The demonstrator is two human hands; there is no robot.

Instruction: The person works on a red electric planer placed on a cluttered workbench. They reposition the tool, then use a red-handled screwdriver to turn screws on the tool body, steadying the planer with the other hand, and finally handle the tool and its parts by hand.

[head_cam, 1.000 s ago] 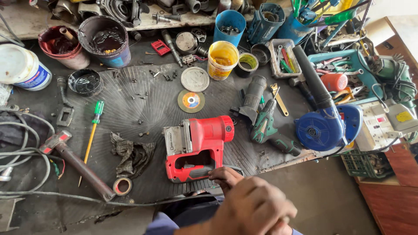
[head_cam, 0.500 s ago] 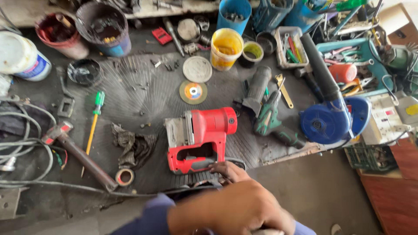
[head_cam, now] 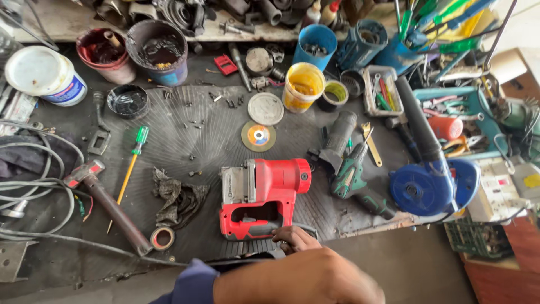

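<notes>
Grimy dark bench [head_cam: 185, 141] is sitting packed with greasy tools and tubs, a chunky red plastic drill [head_cam: 261, 197] is lying at its front edge, right hand [head_cam: 293, 238] is curling fingertips onto the handle, left hand [head_cam: 304, 278] is blocking the view, can't tell its fingers.

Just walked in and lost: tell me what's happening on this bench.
A person leans over a cluttered workbench. One hand has its fingers at the base of a red power tool lying on its side; which hand it is, I can't tell. The forearm lies across the near edge. A dark rag, hammer and green-handled screwdriver lie left, untouched.
</notes>
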